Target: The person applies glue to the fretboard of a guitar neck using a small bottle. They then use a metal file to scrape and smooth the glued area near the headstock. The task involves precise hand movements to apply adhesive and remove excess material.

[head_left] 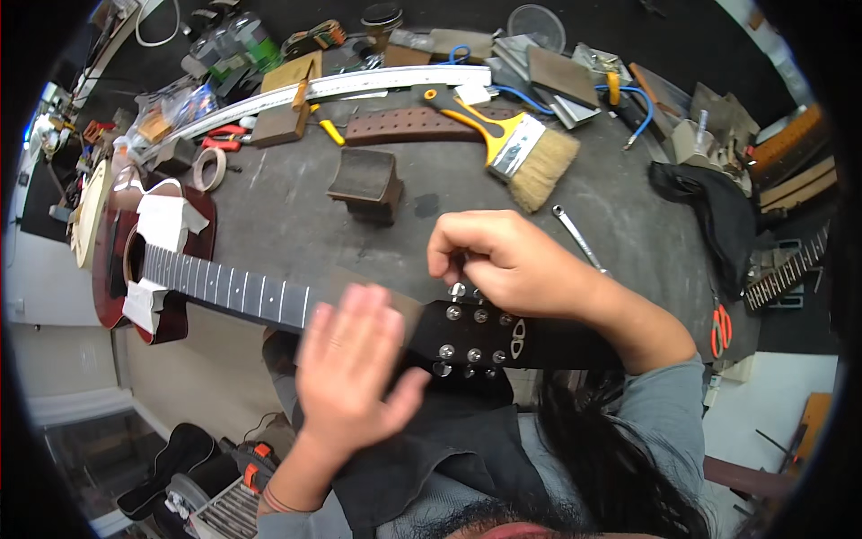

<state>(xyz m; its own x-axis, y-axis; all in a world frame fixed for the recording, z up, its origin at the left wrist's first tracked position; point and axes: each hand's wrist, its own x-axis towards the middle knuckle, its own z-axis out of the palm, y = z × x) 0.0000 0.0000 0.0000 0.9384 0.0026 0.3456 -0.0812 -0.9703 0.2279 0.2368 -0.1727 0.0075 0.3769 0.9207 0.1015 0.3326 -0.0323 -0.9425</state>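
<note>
An acoustic guitar lies across my front, its dark red body at the left and its black headstock near the middle. My left hand is flat, fingers stretched and slightly blurred, over a thin brown sheet on the upper fretboard. Curled in at the headstock's far edge, my right hand is closed beside the tuning pegs; its fingertips are partly hidden, so I cannot tell what they grip. White paper pieces cover parts of the guitar body by the fretboard end.
A curved block stands beyond the neck. Farther back lie a wide paintbrush, a perforated brown bar and a long white strip. A wrench, black cloth and orange-handled scissors lie at the right.
</note>
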